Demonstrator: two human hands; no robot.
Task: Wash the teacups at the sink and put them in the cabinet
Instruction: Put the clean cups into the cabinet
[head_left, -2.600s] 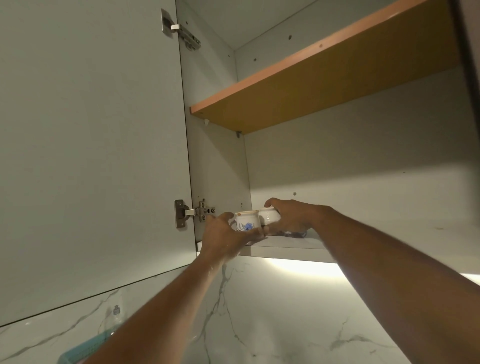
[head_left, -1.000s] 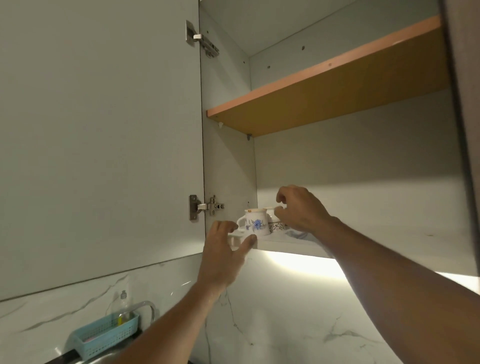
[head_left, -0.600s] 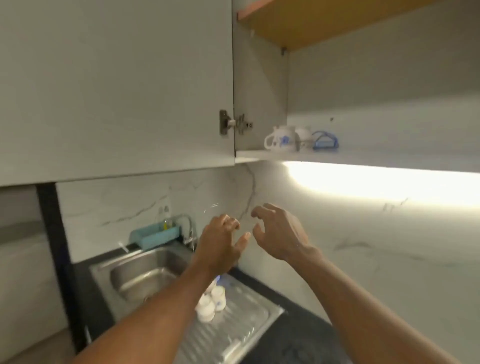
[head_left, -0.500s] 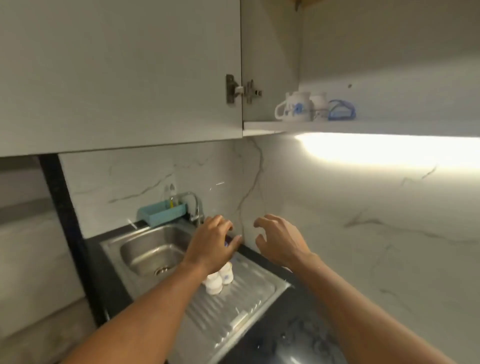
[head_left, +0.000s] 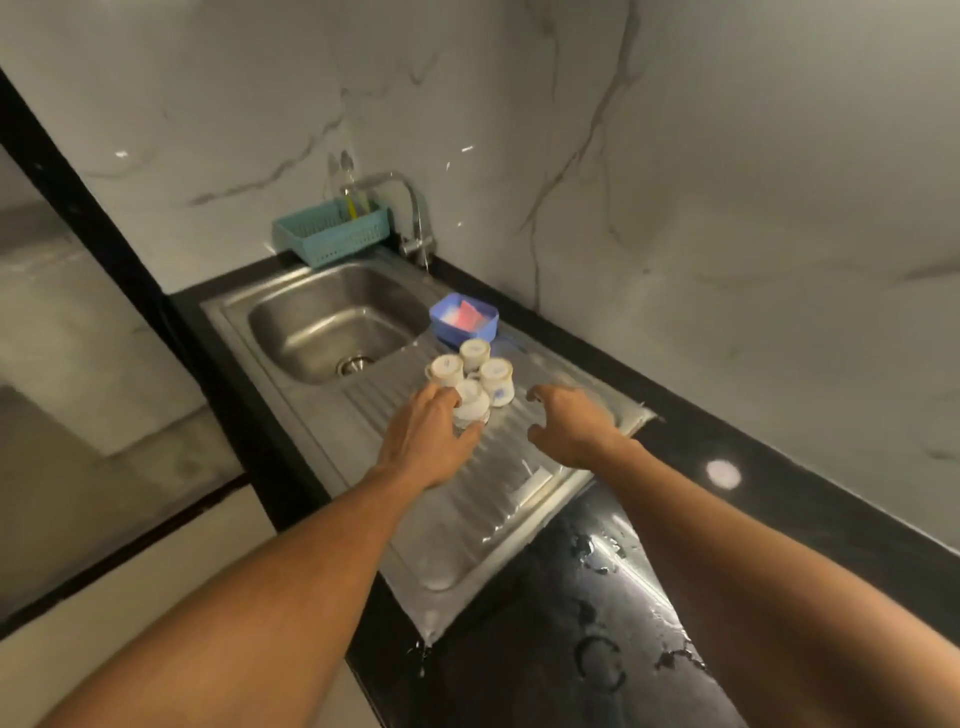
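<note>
Four inverted teacups (head_left: 496, 379) cluster on the drainboard (head_left: 498, 499) right of the sink basin (head_left: 311, 322). Our left hand (head_left: 426, 447) curls round the nearest teacup (head_left: 471, 405); our right hand (head_left: 569, 426), spread open, hovers just beside them.

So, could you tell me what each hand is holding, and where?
The left hand grips the nearest teacup by its side wall; the right hand holds nothing.

Four teacups (head_left: 470, 382) stand clustered on the ribbed steel drainboard (head_left: 498, 493) before me, a blue tub (head_left: 464, 318) just behind them. The black counter (head_left: 545, 649) alongside is wet.
</note>
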